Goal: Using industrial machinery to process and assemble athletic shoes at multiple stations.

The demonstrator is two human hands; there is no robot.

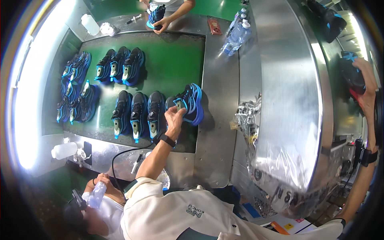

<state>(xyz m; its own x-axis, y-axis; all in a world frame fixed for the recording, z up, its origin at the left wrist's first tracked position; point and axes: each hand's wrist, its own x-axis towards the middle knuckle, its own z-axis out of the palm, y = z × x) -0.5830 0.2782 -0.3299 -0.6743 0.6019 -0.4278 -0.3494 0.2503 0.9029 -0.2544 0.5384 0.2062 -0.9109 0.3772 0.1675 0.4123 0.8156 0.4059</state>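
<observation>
My left hand [175, 118] is closed on a black sneaker [193, 105] with a blue sole, gripping it near its heel opening. That sneaker is tilted on its side above the near right end of a green conveyor belt [172, 64]. Far to the right, my right hand [367, 86] has its fingers around a dark shoe [349, 74] with light-blue patches, in a metal-sided space. Beside my left hand stands a row of matching sneakers [138, 114], partly hidden by my forearm at its right end.
More sneakers [114, 66] stand in groups on the belt. Across it, a person's hand [162, 26] holds a sneaker; another person [102, 192] sits lower left. Water bottles [238, 38] and a red phone-like object [215, 26] lie on the metal edge, beside a large metal housing [286, 88].
</observation>
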